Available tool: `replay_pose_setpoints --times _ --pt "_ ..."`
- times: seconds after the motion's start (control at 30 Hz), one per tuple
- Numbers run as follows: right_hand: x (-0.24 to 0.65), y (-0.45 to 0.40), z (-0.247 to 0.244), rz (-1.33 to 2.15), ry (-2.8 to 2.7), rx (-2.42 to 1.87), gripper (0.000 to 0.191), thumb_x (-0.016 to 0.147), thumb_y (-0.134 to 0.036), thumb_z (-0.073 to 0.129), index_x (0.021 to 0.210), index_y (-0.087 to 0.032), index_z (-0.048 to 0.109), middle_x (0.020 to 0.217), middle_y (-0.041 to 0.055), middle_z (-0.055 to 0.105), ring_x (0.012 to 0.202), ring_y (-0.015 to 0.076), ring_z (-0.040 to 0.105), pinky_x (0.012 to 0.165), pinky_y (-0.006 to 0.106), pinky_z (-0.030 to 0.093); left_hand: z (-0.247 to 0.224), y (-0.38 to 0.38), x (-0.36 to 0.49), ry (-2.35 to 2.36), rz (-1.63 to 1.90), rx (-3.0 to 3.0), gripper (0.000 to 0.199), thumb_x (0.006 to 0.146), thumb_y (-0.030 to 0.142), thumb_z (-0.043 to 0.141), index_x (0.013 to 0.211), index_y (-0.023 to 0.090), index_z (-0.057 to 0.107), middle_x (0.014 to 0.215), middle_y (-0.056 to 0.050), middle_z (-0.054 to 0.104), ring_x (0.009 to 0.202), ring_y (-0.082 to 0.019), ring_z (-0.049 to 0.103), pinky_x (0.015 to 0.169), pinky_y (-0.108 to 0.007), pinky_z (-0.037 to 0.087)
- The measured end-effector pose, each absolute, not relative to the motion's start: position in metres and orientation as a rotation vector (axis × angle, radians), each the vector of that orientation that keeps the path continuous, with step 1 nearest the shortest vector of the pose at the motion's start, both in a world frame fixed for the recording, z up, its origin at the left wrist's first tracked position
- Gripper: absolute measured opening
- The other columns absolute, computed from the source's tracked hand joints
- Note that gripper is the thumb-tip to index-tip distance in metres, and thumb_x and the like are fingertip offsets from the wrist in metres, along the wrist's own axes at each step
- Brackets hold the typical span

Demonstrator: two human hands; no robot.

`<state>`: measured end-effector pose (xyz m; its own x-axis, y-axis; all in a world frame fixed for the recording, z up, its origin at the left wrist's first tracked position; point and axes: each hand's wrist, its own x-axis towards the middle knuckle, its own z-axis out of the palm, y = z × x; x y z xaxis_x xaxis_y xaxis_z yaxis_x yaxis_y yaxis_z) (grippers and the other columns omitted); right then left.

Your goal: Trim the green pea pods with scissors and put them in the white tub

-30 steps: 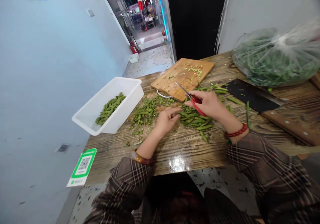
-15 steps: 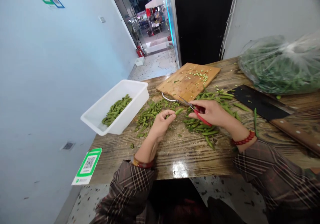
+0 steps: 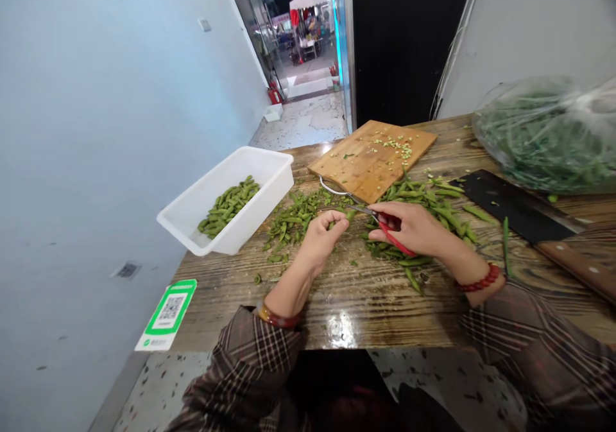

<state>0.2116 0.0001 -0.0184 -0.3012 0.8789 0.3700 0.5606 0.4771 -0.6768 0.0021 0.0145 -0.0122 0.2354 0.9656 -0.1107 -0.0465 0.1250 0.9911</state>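
My left hand (image 3: pixel 321 239) pinches a green bean pod (image 3: pixel 350 215) over the middle of the table. My right hand (image 3: pixel 409 226) is closed around red-handled scissors (image 3: pixel 394 238), whose blades reach left to the tip of that pod. Under and behind my right hand lies a pile of whole pods (image 3: pixel 447 217). Small trimmed bits and pods (image 3: pixel 293 220) are scattered to the left of my hands. The white plastic tub (image 3: pixel 276 188) at the left holds a heap of green pods (image 3: pixel 230 207).
A wooden cutting board (image 3: pixel 370 156) with chopped bits lies at the back of the wooden table (image 3: pixel 366 316). To the right are a cleaver (image 3: pixel 520 210) and a clear bag of greens (image 3: pixel 548 137). A QR card (image 3: pixel 167 314) sits at the left table edge.
The view has shifted slightly. The scissors' blades have come to the pod's tip, where a gap showed before. Both hands keep their hold.
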Motion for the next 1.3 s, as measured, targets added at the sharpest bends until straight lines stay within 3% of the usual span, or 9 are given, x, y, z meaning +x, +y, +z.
replay_pose_setpoints --times 0.3,0.47,0.7,0.8,0.9,0.97,1.3 --pt "0.208 0.002 -0.027 0.579 -2.037 -1.149 0.042 0.080 -0.051 0.063 0.106 -0.019 0.070 0.073 0.0022 0.061 0.061 0.0138 0.050 0.057 0.024 0.039 -0.009 0.011 0.004 1.003 0.941 1.320 0.024 0.068 0.032 0.075 0.082 0.014 0.067 0.067 0.003 0.053 0.059 -0.008 0.041 0.056 -0.020 0.030" --pt "0.207 0.001 -0.027 0.547 -2.130 -1.147 0.041 0.081 -0.050 0.063 0.108 -0.021 0.069 0.069 0.0010 0.061 0.059 0.0131 0.049 0.057 0.024 0.036 -0.011 0.014 0.003 0.981 0.932 1.366 0.022 0.069 0.032 0.075 0.066 0.014 0.062 0.065 0.002 0.052 0.062 -0.008 0.042 0.061 -0.021 0.033" --pt "0.209 0.000 -0.026 0.564 -2.160 -1.191 0.038 0.080 -0.052 0.063 0.099 -0.020 0.072 0.064 -0.0003 0.062 0.055 0.0126 0.049 0.054 0.023 0.033 -0.015 0.017 0.001 0.989 0.908 1.496 0.019 0.071 0.030 0.072 0.069 0.014 0.063 0.071 0.000 0.058 0.069 -0.010 0.049 0.070 -0.022 0.038" --pt "0.209 0.000 -0.025 0.591 -2.134 -1.185 0.037 0.080 -0.050 0.063 0.099 -0.020 0.072 0.066 0.0002 0.064 0.056 0.0130 0.051 0.054 0.023 0.035 -0.014 0.017 0.001 0.999 0.922 1.407 0.022 0.069 0.032 0.074 0.071 0.014 0.061 0.065 0.001 0.055 0.060 -0.008 0.045 0.057 -0.019 0.035" --pt "0.208 0.001 -0.024 0.546 -2.059 -1.228 0.041 0.080 -0.050 0.063 0.106 -0.018 0.070 0.075 0.0027 0.067 0.061 0.0146 0.054 0.057 0.024 0.038 -0.011 0.017 0.000 0.982 0.975 1.180 0.025 0.070 0.034 0.073 0.078 0.016 0.057 0.054 0.007 0.045 0.044 -0.004 0.031 0.043 -0.017 0.020" --pt "0.208 0.001 -0.023 0.503 -2.012 -1.266 0.044 0.080 -0.050 0.063 0.109 -0.018 0.069 0.076 0.0037 0.067 0.063 0.0154 0.055 0.059 0.025 0.040 -0.008 0.018 -0.002 0.962 1.028 1.068 0.028 0.069 0.033 0.073 0.083 0.018 0.054 0.055 0.007 0.046 0.041 -0.003 0.029 0.041 -0.017 0.016" --pt "0.204 0.001 -0.024 0.523 -2.035 -1.253 0.048 0.077 -0.053 0.066 0.112 -0.020 0.067 0.075 0.0028 0.062 0.063 0.0150 0.053 0.060 0.026 0.042 -0.003 0.016 -0.002 0.884 1.092 0.963 0.029 0.069 0.029 0.073 0.087 0.019 0.051 0.062 0.005 0.056 0.042 -0.003 0.034 0.040 -0.015 0.017"
